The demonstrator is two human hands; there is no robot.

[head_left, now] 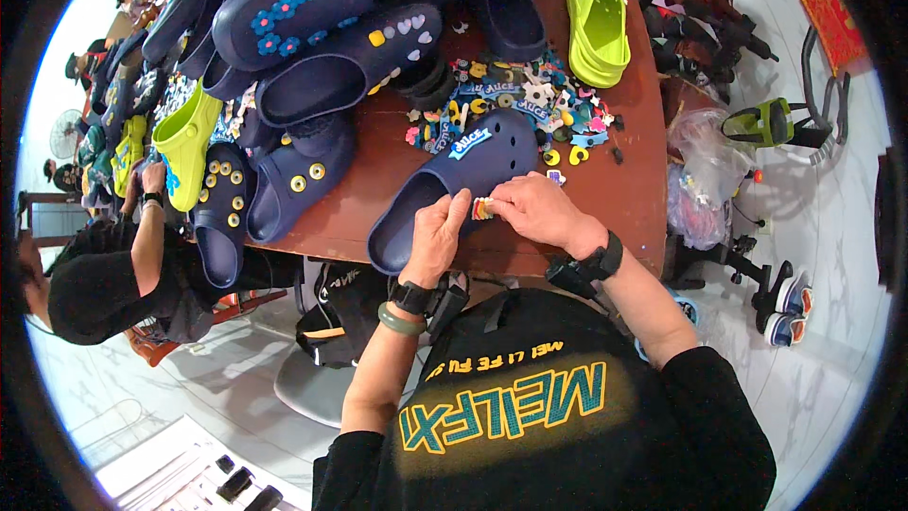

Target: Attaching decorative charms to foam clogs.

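In front of me a navy clog (402, 213) lies on the table, its heel toward me. A blue lettered charm sits on its upper, and several holes beside that charm are bare. Over the clog's near side, my left hand (440, 235) and my right hand (547, 212) meet fingertip to fingertip. Pinched between them is a small rainbow-coloured shoe charm (482, 208) with white parts. Just beyond the clog spreads a heap of loose shoe charms (525, 93) in many colours. A small white and purple charm (556, 177) rests near my right hand.
Navy clogs (312, 71) with flower and heart charms pile up at the left. A lime clog (600, 28) stands at the far right of the brown table (636, 147). At left, a co-worker's hand (152, 178) is beside another lime clog (187, 147). Plastic bags (705, 175) hang off the right edge.
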